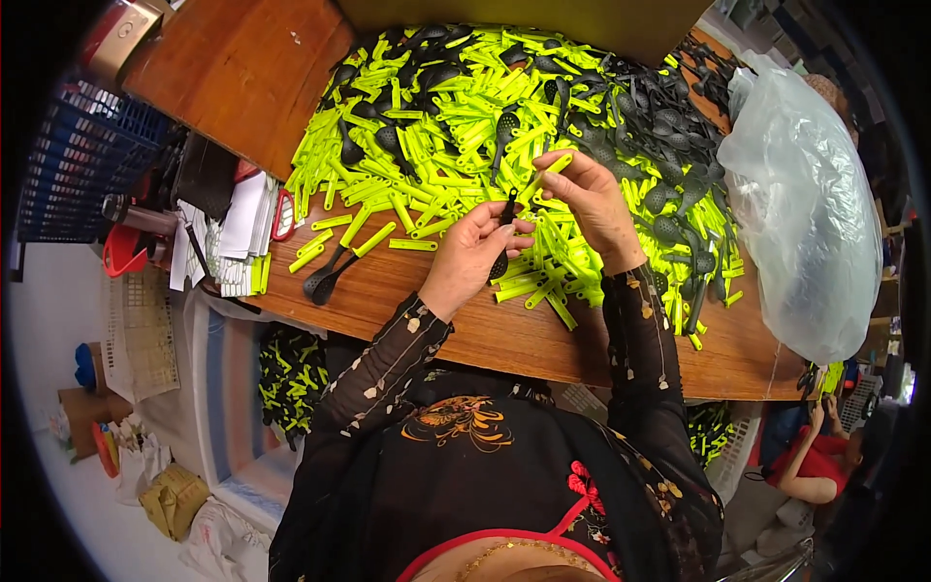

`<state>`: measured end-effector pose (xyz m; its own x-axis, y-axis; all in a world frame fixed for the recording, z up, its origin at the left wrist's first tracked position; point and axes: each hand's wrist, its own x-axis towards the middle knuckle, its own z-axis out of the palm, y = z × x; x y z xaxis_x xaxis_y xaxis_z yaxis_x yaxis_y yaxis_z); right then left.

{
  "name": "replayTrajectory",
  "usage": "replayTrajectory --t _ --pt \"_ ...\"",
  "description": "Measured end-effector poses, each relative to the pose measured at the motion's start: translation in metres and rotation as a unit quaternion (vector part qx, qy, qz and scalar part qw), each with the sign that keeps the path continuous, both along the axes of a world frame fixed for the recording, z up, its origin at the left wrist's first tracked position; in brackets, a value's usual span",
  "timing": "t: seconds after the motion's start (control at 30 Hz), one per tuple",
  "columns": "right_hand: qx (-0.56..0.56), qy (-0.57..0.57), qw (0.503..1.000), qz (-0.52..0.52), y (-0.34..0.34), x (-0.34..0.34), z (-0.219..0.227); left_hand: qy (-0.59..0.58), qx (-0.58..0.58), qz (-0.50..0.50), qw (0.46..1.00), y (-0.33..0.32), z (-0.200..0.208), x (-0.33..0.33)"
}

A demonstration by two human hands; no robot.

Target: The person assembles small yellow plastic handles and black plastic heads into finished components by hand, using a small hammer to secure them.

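My left hand (464,260) is closed round a black kitchen spoon (499,266), its head pointing toward me and its bare shaft pointing away. Just to the right and a little farther off, my right hand (599,209) pinches a lime-green handle (559,165) between thumb and fingers. Handle and shaft are apart. Beyond both hands spreads a heap of loose green handles (441,184) mixed with black spoon heads, some perforated. To the left, a black spoon (320,285) with a green handle fitted lies on the wooden table (465,330), overlapping another black one.
A large translucent plastic bag (805,213) bulges over the right end. Papers (247,218) and a blue crate (82,155) sit at the left. Below the table are tubs of finished spoons (291,378). A co-worker in red (815,461) handles green-handled pieces at the lower right.
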<state>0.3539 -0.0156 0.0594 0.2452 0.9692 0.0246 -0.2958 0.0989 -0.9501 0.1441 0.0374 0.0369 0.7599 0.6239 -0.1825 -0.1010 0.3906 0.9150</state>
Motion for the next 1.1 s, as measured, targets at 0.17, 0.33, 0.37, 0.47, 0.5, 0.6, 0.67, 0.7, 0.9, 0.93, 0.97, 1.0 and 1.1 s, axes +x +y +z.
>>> replayTrajectory --t 0.17,0.33,0.37,0.47,0.5,0.6,0.67,0.7,0.9,0.93,0.97,1.0,1.1 --pt "-0.016 -0.086 0.992 0.093 -0.005 -0.005 0.012 -0.014 0.016 -0.007 1.0 -0.007 -0.004 0.002" --pt "-0.02 -0.095 0.992 0.081 -0.011 -0.002 0.009 -0.006 0.038 -0.015 0.999 -0.009 -0.006 0.005" --pt "-0.023 -0.086 0.993 0.076 -0.013 -0.002 0.006 -0.004 0.038 -0.017 0.999 -0.008 -0.007 0.006" --pt "-0.023 -0.071 0.994 0.074 -0.015 -0.001 0.004 0.012 0.022 -0.029 0.999 -0.008 -0.007 0.007" --pt "-0.017 -0.066 0.995 0.078 -0.015 0.0 0.003 0.013 0.022 -0.029 0.999 -0.008 -0.007 0.007" --pt "-0.039 -0.088 0.993 0.073 -0.014 0.007 0.006 0.011 0.034 -0.034 0.999 -0.007 0.0 0.008" --pt "-0.047 -0.087 0.992 0.076 -0.013 0.011 0.004 0.025 0.048 -0.052 0.997 -0.008 0.005 0.008" --pt "-0.055 -0.087 0.992 0.079 -0.013 0.011 0.004 0.025 0.048 -0.052 0.997 -0.008 0.004 0.008" --pt "-0.035 -0.173 0.981 0.075 -0.012 0.002 0.004 0.001 0.091 -0.032 0.995 -0.01 -0.003 0.007" --pt "-0.019 -0.12 0.99 0.071 -0.014 -0.005 0.006 0.021 0.131 -0.03 0.991 -0.011 -0.001 0.005" --pt "-0.018 -0.121 0.99 0.071 -0.016 -0.007 0.006 0.039 0.172 -0.028 0.984 -0.011 0.001 0.004" --pt "0.003 -0.158 0.986 0.052 -0.018 -0.009 0.004 0.03 0.173 -0.035 0.984 -0.01 0.0 0.002" --pt "0.033 -0.249 0.967 0.045 -0.02 -0.006 -0.001 -0.009 0.124 -0.058 0.99 -0.01 0.001 0.001"
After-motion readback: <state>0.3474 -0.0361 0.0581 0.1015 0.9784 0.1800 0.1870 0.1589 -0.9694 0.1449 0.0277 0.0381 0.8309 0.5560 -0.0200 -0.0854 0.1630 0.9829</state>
